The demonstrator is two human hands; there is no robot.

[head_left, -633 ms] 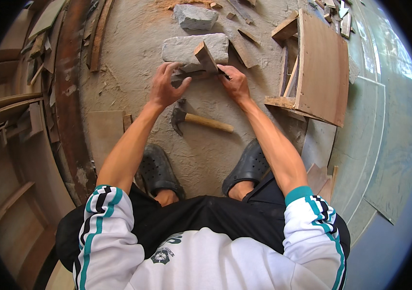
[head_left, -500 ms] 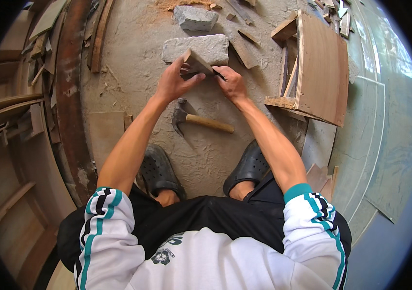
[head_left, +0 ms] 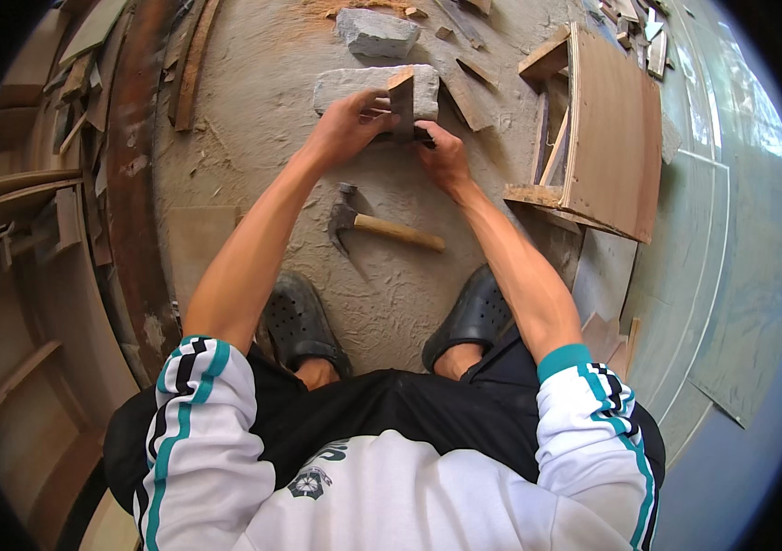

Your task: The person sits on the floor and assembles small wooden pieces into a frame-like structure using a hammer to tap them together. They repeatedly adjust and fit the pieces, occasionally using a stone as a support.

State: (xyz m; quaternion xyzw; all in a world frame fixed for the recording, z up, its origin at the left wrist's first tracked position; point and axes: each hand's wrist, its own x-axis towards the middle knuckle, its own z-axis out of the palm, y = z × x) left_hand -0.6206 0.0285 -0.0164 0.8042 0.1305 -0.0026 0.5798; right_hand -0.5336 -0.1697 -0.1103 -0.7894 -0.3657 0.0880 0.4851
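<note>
A short piece of wood stands tilted in front of the pale stone block, its lighter end pointing up and away. My left hand is curled at its left side, fingertips against the wood. At the near right corner, the fingers of my right hand are pinched together on its lower edge; a dark patch there is too small to make out. Between my forearms a claw hammer with a wooden handle lies on the floor, touched by neither hand.
Another grey stone lies beyond the block, with wood scraps to its right. A plywood box frame stands at right beside glass sheets. Curved wooden panels and a rusty beam line the left. My black clogs flank the hammer.
The wood has been turned from a slant toward upright and shifted slightly right. My left hand has moved right and a little farther away with it; the right hand stays almost in place.
</note>
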